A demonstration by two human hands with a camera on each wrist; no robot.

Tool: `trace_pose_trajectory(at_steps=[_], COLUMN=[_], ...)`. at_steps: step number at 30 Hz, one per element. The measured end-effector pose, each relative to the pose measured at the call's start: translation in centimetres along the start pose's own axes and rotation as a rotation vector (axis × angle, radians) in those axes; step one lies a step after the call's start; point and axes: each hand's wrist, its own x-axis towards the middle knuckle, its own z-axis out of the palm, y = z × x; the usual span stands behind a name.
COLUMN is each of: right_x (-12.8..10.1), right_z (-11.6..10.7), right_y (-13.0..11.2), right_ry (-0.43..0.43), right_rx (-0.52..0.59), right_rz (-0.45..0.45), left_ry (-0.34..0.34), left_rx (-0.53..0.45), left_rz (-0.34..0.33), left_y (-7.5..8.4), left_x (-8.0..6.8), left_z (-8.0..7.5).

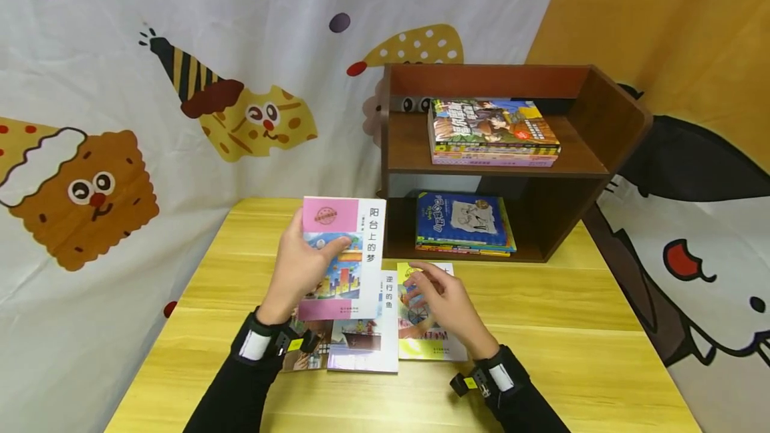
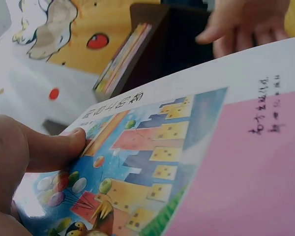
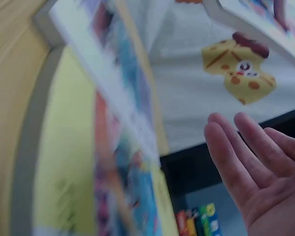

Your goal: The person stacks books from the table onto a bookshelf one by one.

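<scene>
My left hand [image 1: 303, 266] grips a pink-and-white book [image 1: 343, 256] lifted off the table, thumb [image 2: 54, 147] pressed on its cover with painted buildings [image 2: 152, 162]. My right hand [image 1: 442, 303] hovers with loose, straight fingers [image 3: 246, 157] over a yellow-covered book [image 1: 430, 339] and holds nothing. A white book with a ship picture [image 1: 367, 339] lies flat between the hands, and another book [image 1: 303, 353] peeks out under my left wrist.
A brown wooden shelf unit [image 1: 601, 146] stands at the back of the yellow table [image 1: 571, 326]. One stack of books [image 1: 490, 132] lies on its upper shelf, another with a blue cover [image 1: 463, 222] on the lower. Cartoon-print curtains hang behind and to the sides.
</scene>
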Motion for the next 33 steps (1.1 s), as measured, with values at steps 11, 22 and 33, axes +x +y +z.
trace_pose_trajectory(at_steps=[11,22,33], right_x=[0.7,-0.1,-0.1], right_z=[1.3,0.4,-3.3], right_y=[-0.7,0.4,-1.2], right_ry=[-0.229,-0.121,-0.200], right_rx=[0.157,0.185,0.133], right_rz=[0.142,0.083,0.115], left_ry=[-0.065,-0.106,-0.247], left_rx=[-0.186,-0.248,-0.262], left_rz=[-0.078,-0.105,-0.063], left_y=[-0.8,-2.9,-4.2], left_x=[0.7,0.7,1.8], left_z=[7.2,9.7,7.2])
